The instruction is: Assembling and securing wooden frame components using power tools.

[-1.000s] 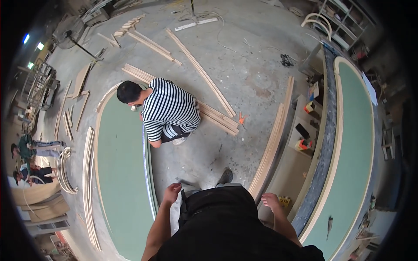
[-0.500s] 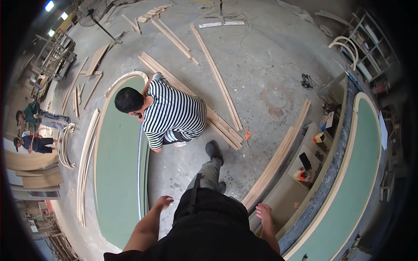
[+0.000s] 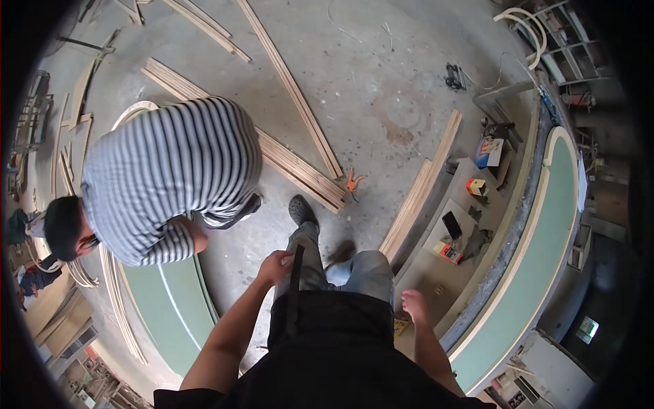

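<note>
My left hand (image 3: 276,267) is beside the black strap (image 3: 296,283) that hangs at my waist. Its fingers are curled and no object shows in them. Whether it touches the strap I cannot tell. On the other side, my right hand (image 3: 413,305) hangs with bent fingers, nothing visible in it, near the shelf under the curved bench (image 3: 487,300). On that shelf lie a black phone (image 3: 452,225), a red and yellow box (image 3: 447,251) and a second small yellow box (image 3: 476,186).
A co-worker in a striped shirt (image 3: 174,163) bends over a long green panel (image 3: 153,293) at left. Wooden strips (image 3: 303,174) lie on the floor ahead, with an orange clamp-like tool (image 3: 353,181). More strips (image 3: 422,201) lie along the bench. Another green panel (image 3: 538,252) rests on it.
I have stepped forward, closer to the bench and co-worker. The co-worker now bends further left over the panel. My left hand has risen beside the strap; my right fingers have curled more.
</note>
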### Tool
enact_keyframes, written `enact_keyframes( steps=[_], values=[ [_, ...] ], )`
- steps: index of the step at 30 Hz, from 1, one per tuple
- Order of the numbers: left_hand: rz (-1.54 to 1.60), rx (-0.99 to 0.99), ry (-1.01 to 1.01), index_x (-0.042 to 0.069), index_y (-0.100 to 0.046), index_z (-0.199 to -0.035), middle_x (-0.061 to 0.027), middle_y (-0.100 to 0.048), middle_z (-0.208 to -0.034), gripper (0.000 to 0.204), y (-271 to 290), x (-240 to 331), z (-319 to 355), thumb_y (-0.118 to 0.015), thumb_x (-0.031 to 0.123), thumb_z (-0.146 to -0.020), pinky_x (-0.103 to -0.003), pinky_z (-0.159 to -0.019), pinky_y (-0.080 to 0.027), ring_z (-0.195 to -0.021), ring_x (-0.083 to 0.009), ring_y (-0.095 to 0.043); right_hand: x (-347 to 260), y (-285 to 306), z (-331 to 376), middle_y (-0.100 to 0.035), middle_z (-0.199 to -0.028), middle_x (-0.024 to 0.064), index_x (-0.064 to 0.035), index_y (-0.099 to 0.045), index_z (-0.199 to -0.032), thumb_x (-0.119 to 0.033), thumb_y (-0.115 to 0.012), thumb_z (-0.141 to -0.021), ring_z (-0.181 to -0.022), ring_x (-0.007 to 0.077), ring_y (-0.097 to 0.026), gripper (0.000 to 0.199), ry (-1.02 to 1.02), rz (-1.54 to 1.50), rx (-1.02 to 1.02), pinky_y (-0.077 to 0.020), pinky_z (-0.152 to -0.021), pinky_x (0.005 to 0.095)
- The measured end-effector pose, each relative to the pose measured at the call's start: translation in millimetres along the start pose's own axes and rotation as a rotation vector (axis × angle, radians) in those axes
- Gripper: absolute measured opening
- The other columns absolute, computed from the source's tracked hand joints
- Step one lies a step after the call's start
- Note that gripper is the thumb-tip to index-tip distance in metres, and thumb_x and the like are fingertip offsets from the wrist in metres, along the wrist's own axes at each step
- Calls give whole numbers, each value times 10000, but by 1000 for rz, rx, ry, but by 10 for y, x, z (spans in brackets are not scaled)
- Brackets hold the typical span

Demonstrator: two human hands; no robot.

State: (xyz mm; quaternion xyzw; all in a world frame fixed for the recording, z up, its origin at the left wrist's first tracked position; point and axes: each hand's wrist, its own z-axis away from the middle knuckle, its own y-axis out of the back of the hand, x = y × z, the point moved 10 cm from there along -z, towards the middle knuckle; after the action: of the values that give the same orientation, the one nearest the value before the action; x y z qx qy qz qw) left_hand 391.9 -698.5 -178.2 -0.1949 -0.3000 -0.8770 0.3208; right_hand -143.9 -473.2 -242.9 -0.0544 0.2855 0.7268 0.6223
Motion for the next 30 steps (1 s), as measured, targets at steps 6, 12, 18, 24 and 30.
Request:
enact_keyframes(
  steps=[6,12,18,24,30],
  values=[
    [-132,-8,-40,78,-536,-1346,-202,-511,-1394,580,-481,-4,-838,-667,367,-860,-438,-1084,-396,-1290,-372,-479,-2112,-638,-1413,-679,-829,120,15,-668,-948,-221,-642,-890,-785,255,-654,244,465,592,-73,-515,-721,373],
    [-284,-26,321,144,-465,-1434,-181,-237,-1579,754,-1164,-212,-1186,-723,435,-788,-488,-1155,-292,-1460,-404,-199,-2652,-1996,-3685,-663,-1028,205,-25,-668,-928,-442,-720,-789,-991,383,-630,443,306,817,-227,-511,-840,463],
    [-183,98,346,145,-554,-1359,-183,-271,-1562,670,-1061,-228,-1274,-715,364,-746,-566,-1122,-279,-1449,-425,-214,-2558,-3067,-5546,-596,-1246,231,-20,-497,-1308,-539,-748,-751,-1175,388,-564,802,212,890,-114,-483,-954,489],
    [-267,251,254,72,-611,-1260,-269,-359,-1481,619,-858,-182,-1346,-681,375,-725,-593,-1084,-313,-1375,-514,-302,-2829,-3830,-6044,-501,-1344,247,-21,-429,-1348,-604,-775,-687,-1267,406,-476,947,324,895,128,-455,-1005,469],
    [-417,328,85,32,-544,-1330,-285,-607,-1190,498,-342,296,-1825,-663,192,-874,-470,-953,-476,-1057,-445,-612,-2857,-3809,-6557,-550,-1273,230,-28,-467,-1245,-421,-780,-754,-1151,402,-573,702,281,940,53,-493,-939,486]
  ],
)
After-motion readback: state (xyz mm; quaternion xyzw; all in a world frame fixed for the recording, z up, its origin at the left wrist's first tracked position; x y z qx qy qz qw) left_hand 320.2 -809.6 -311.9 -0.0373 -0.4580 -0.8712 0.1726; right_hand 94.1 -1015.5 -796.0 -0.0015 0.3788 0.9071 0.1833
